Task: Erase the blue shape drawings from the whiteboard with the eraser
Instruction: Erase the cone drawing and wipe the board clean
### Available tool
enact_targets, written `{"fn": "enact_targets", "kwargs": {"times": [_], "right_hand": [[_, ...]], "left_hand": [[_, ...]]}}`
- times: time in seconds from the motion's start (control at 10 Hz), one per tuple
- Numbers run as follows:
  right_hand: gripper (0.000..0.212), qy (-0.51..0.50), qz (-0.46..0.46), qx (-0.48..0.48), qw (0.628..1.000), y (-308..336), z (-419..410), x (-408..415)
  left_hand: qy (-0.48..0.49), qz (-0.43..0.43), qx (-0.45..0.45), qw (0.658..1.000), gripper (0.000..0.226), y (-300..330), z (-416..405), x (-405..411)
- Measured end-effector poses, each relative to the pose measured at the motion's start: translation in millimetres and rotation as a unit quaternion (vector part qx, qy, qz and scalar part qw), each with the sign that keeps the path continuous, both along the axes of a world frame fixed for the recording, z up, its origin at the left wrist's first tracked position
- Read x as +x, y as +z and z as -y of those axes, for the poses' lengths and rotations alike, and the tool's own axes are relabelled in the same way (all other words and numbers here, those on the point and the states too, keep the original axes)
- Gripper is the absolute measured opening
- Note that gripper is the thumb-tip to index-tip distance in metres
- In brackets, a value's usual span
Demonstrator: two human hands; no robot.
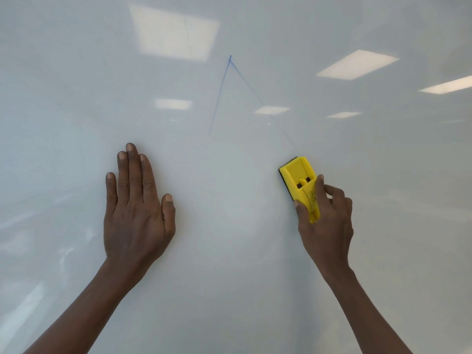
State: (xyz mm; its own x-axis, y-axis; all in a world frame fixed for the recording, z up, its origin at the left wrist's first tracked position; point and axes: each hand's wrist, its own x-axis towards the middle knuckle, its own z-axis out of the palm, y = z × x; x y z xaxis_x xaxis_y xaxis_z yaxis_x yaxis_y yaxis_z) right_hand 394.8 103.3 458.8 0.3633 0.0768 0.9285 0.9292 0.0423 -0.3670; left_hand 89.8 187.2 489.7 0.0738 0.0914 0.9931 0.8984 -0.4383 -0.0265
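Now the right hand [325, 215] grips the yellow eraser [300, 183] flat on the whiteboard [76, 72], just below the blue triangle lines [220, 95]. The left hand [136, 200] rests flat, fingers straight. Next, I think, wipe up over those lines.

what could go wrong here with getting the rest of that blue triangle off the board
1. The right hand grips the yellow eraser only by its lower end, so the pad may tilt and skip over ink.
2. The remaining blue lines sit well above the eraser; the faint right stroke is easy to miss among the ceiling light reflections.
3. The left hand lies flat on the whiteboard and could leave smudges.
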Motion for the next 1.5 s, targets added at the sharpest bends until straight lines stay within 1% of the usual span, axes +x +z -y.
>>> {"fn": "enact_targets", "kwargs": {"times": [0.1, 0.2, 0.3, 0.4, 0.5, 0.6, 0.7, 0.8, 0.9, 1.0, 1.1, 1.2, 1.3, 1.4, 1.5], "right_hand": [[0.065, -0.010, -0.039, 0.000, 0.999, 2, 2, 13], [0.064, -0.018, -0.058, -0.002, 0.998, 20, 1, 20], [0.064, -0.016, -0.058, 0.004, 0.998, 32, -1, 15], [0.064, -0.015, -0.021, 0.005, 1.000, 19, -1, 6], [0.065, -0.012, -0.024, 0.001, 1.000, -7, 2, 8], [0.064, -0.021, -0.055, 0.000, 0.998, -7, 3, 19], [0.064, -0.025, -0.073, 0.001, 0.997, 17, 1, 23], [0.065, -0.023, -0.064, 0.007, 0.998, 39, -3, 14], [0.064, -0.018, -0.021, 0.009, 1.000, 37, -4, -2], [0.065, -0.008, 0.001, 0.002, 1.000, 15, -2, -3], [0.065, -0.007, -0.027, 0.005, 1.000, 9, 0, 7], [0.065, -0.007, -0.052, 0.013, 0.999, 28, -1, 11], [0.065, -0.010, -0.039, 0.019, 0.999, 52, -5, 5], [0.064, -0.009, -0.007, 0.023, 1.000, 58, -8, -8], [0.065, 0.005, 0.029, 0.019, 0.999, 42, -7, -12]], "left_hand": [[0.002, 0.001, 0.000, 1.000, 0.072, 0, 0, 0], [0.002, 0.001, 0.002, 1.000, 0.072, 0, 0, 0], [0.002, 0.002, 0.002, 1.000, 0.073, 0, -1, 0], [0.002, 0.001, 0.003, 1.000, 0.073, -1, -1, 0], [0.001, 0.001, 0.003, 1.000, 0.073, -1, -1, 0], [0.003, 0.002, 0.001, 1.000, 0.073, -1, -1, 1], [0.001, 0.002, 0.000, 1.000, 0.073, -1, -1, 1], [-0.001, 0.005, 0.001, 1.000, 0.073, -1, 0, 1], [-0.005, 0.005, 0.001, 1.000, 0.073, -1, 0, 1], [-0.003, 0.004, 0.001, 1.000, 0.073, -1, 0, 1], [-0.001, 0.005, -0.002, 1.000, 0.074, -1, -1, 0], [-0.001, 0.005, -0.002, 1.000, 0.073, -1, 0, 0], [-0.004, 0.006, -0.004, 1.000, 0.073, -2, 0, 1], [-0.005, 0.007, -0.005, 1.000, 0.074, -2, -1, 1], [-0.003, 0.008, -0.004, 1.000, 0.074, -2, -1, 1]]}}
